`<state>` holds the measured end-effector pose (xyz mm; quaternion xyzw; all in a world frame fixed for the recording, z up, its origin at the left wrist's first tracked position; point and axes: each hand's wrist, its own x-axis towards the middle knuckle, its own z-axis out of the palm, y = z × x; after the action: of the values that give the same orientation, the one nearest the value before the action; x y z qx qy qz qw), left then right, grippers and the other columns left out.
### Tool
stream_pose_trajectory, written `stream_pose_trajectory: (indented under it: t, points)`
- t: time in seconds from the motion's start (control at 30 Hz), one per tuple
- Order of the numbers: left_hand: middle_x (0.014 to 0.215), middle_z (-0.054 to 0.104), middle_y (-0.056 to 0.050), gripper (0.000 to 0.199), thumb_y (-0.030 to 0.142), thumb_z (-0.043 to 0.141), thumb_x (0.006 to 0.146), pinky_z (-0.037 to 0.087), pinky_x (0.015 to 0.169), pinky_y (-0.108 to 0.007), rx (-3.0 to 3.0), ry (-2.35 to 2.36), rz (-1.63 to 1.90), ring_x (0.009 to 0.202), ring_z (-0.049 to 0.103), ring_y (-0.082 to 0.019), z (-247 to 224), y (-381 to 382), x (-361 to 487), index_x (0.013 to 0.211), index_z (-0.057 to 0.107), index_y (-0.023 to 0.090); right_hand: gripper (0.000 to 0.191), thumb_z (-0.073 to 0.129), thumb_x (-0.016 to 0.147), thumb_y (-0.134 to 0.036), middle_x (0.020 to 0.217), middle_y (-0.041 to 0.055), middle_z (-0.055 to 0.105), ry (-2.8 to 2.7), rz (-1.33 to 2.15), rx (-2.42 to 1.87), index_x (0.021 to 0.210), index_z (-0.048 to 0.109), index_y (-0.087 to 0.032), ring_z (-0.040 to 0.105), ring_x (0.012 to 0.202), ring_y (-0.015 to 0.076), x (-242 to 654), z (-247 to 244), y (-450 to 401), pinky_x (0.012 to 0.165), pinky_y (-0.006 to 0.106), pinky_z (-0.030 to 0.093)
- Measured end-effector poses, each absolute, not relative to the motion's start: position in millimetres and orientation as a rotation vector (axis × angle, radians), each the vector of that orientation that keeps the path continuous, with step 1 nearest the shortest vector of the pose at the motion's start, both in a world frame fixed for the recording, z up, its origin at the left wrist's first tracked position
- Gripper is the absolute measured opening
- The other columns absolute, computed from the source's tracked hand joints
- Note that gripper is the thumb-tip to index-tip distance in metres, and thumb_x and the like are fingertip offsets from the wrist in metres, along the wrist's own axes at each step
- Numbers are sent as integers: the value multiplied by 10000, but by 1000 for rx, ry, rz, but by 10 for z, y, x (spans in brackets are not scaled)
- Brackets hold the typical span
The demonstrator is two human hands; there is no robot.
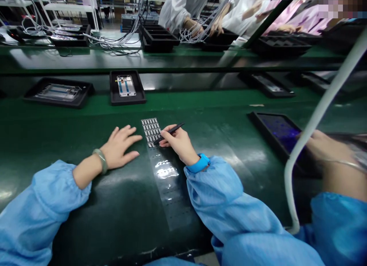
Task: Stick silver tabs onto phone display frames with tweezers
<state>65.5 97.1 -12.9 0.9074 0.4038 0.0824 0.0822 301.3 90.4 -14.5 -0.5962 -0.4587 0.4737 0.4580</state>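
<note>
at the far left of the green counter (229, 139), a shallow black tray (54, 101) carries a silvery frame (59, 92); the raised rim presumably keeps the frame from sliding. nearer, the left hand (120, 147) holds nothing, its fingers spread apart just left of the parts sheet (150, 129), perhaps for balance; i cannot tell whether the palm presses on the counter. beyond that hand stands a second tray (128, 101) with a blue-striped frame (126, 86), probably set back to leave the near side free. in the middle, between both hands, lies the parts sheet, rows of small grey pieces at the far end of a clear film (166, 185), a spot that looks chosen for easy reach. the right hand (179, 141) is clamped on a black pen-shaped tool (173, 129), held like a pencil, likely for fine control; its tip is at the sheet's near right corner, contact unclear. farther right, past a pale bent tube (330, 97), a co-worker's blurred hand (329, 149) is at a violet-lit tray (265, 139).
</note>
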Motion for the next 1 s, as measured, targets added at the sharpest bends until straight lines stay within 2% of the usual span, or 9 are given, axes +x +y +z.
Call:
stream_pose_trajectory:
  t: [0.1, 0.27, 0.5, 0.6, 0.7, 0.77, 0.83, 0.93, 1.0]
  points:
    - [1456, 320, -48, 490, 520, 480, 824, 102, 1085, -565, 2749, 945, 230, 1370, 194, -277, -143, 822, 943, 1286, 443, 359, 203, 650, 698, -284, 566, -40, 587, -1137, 1172, -1466, 806, 523, -168, 631, 472, 104, 3009, -139, 900, 441, 178, 540]
    - [1446, 330, -77, 451, 530, 462, 833, 71, 1067, -606, 2740, 844, 226, 1353, 226, -309, -166, 834, 1023, 1245, 503, 352, 185, 669, 667, -231, 554, -44, 589, -1121, 1217, -1432, 778, 537, -162, 619, 451, 96, 2990, -130, 896, 425, 169, 535]
    - [1430, 356, -90, 438, 532, 476, 825, 74, 1068, -602, 2712, 842, 268, 1343, 259, -299, -182, 829, 1032, 1223, 521, 354, 167, 638, 666, -207, 588, -32, 615, -950, 1377, -1327, 778, 522, -166, 616, 456, 85, 3077, -93, 945, 457, 177, 543]
    - [1419, 382, -45, 471, 545, 513, 795, 116, 1098, -534, 2695, 877, 323, 1336, 287, -253, -171, 832, 1042, 1228, 498, 361, 158, 621, 684, -222, 582, -34, 616, -863, 1408, -1279, 789, 514, -173, 605, 456, 73, 3119, -92, 975, 482, 174, 546]
    - [1394, 410, -59, 484, 478, 464, 845, 182, 1111, -450, 2633, 1113, 451, 1323, 311, -201, -184, 997, 1013, 1278, 427, 264, 149, 615, 697, -220, 597, -33, 620, -804, 1416, -1248, 796, 513, -179, 610, 472, 71, 3135, -102, 993, 497, 170, 549]
    - [1375, 406, -127, 431, 362, 372, 902, 190, 1104, -466, 2541, 1413, 569, 1334, 283, -216, -215, 1233, 946, 1284, 394, 163, 138, 618, 698, -210, 610, -24, 628, -784, 1424, -1237, 790, 521, -176, 616, 481, 74, 3138, -111, 998, 499, 172, 552]
    - [1356, 395, -179, 403, 285, 360, 909, 226, 1087, -470, 2429, 1697, 646, 1321, 296, -245, -249, 1535, 833, 1271, 397, 111, 134, 627, 696, -205, 614, -20, 631, -775, 1429, -1231, 782, 529, -174, 621, 487, 78, 3142, -117, 1002, 502, 175, 555]
    - [1353, 388, -179, 374, 272, 455, 887, 276, 1040, -528, 2293, 2015, 693, 1293, 319, -302, -265, 1971, 614, 1234, 455, 130, 150, 648, 686, -208, 616, -16, 638, -774, 1438, -1220, 777, 535, -174, 624, 488, 82, 3146, -114, 1009, 498, 176, 558]
    - [1303, 449, -121, 367, 315, 511, 874, 383, 960, -515, 2249, 2143, 699, 1181, 448, -273, -249, 2173, 481, 1209, 481, 167, 171, 667, 675, -214, 617, -11, 645, -776, 1450, -1211, 783, 541, -172, 626, 488, 87, 3146, -105, 1016, 494, 176, 558]
